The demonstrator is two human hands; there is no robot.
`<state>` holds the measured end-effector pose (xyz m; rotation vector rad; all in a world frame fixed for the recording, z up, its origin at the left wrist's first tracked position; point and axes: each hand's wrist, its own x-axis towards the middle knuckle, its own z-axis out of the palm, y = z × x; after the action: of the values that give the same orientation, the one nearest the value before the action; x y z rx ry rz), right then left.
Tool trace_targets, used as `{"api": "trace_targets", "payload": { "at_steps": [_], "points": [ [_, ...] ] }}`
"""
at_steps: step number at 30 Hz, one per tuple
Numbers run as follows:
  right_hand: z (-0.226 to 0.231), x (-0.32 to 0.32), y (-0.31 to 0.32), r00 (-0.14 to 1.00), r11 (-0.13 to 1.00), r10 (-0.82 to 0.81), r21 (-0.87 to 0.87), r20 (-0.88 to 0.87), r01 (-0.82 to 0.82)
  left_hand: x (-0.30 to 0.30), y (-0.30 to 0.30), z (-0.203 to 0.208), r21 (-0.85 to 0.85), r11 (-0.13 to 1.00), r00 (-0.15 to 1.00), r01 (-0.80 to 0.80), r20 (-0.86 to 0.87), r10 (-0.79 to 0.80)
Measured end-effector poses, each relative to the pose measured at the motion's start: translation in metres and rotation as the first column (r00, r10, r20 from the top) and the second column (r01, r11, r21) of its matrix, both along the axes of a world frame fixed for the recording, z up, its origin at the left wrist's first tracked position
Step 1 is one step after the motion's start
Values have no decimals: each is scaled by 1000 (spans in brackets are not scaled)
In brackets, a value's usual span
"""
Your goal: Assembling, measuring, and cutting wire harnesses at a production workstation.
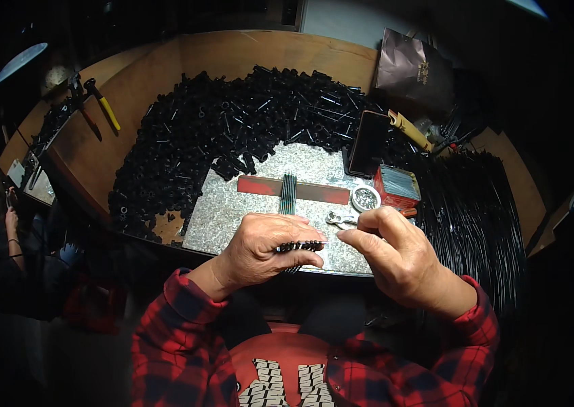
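My left hand (266, 247) is closed round a flat row of thin dark rods (289, 193). Their black ends line up between thumb and fingers, facing me, while their far part reaches over a red and dark strip (260, 185). Close by on the right, my right hand (395, 254) has its thumb and forefinger pinched together near the rod ends; whatever it pinches is too small to make out. A small silvery metal tool (341, 219) shows just beyond those fingertips. Under both hands is a speckled grey board (215, 220).
Black tubular parts (253, 108) are heaped behind the board inside a wooden-walled bin (232, 47). At right are a phone (368, 142), a white tape roll (365, 198), a red box (397, 186) and many long black rods (470, 217). Yellow-handled pliers (107, 108) hang at left; another person's arm (12, 227) shows beyond.
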<state>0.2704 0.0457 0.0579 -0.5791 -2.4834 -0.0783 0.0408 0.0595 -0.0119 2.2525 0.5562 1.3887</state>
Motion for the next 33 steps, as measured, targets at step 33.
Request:
{"api": "trace_targets", "payload": {
  "at_steps": [33],
  "points": [
    [117, -4, 1, 968, 981, 80, -153, -237, -118, 12, 10, -41, 162, 980, 883, -115, -436, 175]
  ]
}}
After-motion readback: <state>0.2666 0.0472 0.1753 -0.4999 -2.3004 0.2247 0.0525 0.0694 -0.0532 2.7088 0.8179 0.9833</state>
